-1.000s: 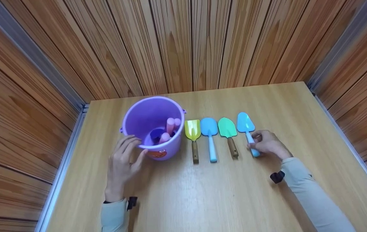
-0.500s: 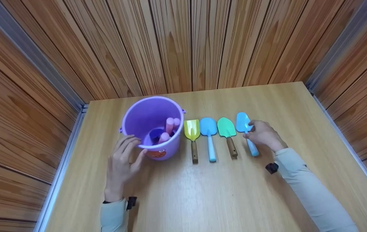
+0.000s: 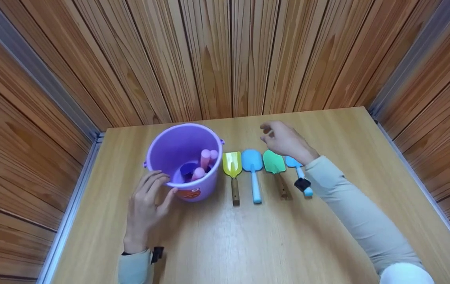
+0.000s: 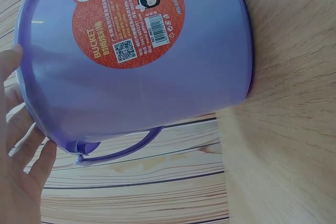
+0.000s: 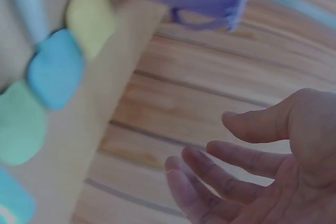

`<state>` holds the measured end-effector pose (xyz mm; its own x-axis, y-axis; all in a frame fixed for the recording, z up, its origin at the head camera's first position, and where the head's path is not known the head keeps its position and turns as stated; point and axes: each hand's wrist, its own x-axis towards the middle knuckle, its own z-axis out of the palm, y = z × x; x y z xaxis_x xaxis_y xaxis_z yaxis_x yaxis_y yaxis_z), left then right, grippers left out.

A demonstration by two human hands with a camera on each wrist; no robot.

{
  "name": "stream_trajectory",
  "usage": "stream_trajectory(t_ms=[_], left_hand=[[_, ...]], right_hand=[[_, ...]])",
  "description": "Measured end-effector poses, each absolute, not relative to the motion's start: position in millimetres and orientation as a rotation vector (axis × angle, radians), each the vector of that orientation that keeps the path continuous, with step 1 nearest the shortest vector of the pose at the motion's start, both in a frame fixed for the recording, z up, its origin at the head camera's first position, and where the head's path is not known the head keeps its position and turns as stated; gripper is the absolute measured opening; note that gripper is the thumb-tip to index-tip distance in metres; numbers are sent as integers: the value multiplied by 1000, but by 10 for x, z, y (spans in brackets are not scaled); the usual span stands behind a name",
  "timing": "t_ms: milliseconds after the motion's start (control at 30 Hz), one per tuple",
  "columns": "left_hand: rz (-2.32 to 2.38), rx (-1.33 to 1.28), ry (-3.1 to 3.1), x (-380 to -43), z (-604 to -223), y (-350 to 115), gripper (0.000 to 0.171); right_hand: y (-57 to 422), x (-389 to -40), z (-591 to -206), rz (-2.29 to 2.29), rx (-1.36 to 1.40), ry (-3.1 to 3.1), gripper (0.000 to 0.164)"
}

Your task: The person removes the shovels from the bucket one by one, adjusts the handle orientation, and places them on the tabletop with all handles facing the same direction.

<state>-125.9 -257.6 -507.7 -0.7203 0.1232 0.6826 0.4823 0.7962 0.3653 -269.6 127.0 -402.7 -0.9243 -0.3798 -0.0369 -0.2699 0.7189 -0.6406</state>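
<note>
A purple bucket with a red round label stands on the table. At its near rim my left hand holds the edge between fingers and thumb. Inside the bucket are pink handles and a dark purple piece. To its right, four-in-a-row style, lie several toy shovels: a yellow one, a blue one, a green one and another blue one, partly hidden by my right sleeve. My right hand hovers beyond the green blade, fingers loosely bent, holding nothing.
The wooden table backs onto an upright wood-plank wall, with plank walls at both sides too. Metal strips run along the side edges. The bucket's purple handle hangs at its far side.
My right hand has left the rightmost blue shovel, first sliding up along it, then lifting leftward past the green one. The left hand stays at the bucket rim. The view tilts slightly.
</note>
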Motion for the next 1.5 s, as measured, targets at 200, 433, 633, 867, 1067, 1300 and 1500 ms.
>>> stream_trajectory(t_ms=[200,433,633,867,1067,1300,1500], left_hand=[[-703,-488,-2283,-1275,-5079,-2582,37],[-718,-496,-2275,-1274,-5090,-2591,37],[-718,-480,-2285,-1265,-5085,-2581,38],[-717,-451,-2313,-1250,-5082,-2578,38],[-701,-474,-2306,-1262,-5078,-2591,36],[-676,-505,-2283,-1269,-5069,-2595,37],[-694,-495,-2298,-1271,-5067,-2598,37]], right_hand=[[906,-2702,-3830,-1011,-698,2782,37],[503,-2711,-3681,-1023,-854,2771,35],[151,-2673,-3616,-1025,-914,2684,39],[-193,-2621,-3676,-892,-947,2632,46],[-446,-2609,-3791,-752,-948,2576,46],[-646,-2646,-3893,-528,-944,2605,38],[-733,-2673,-3937,-274,-822,2567,20]])
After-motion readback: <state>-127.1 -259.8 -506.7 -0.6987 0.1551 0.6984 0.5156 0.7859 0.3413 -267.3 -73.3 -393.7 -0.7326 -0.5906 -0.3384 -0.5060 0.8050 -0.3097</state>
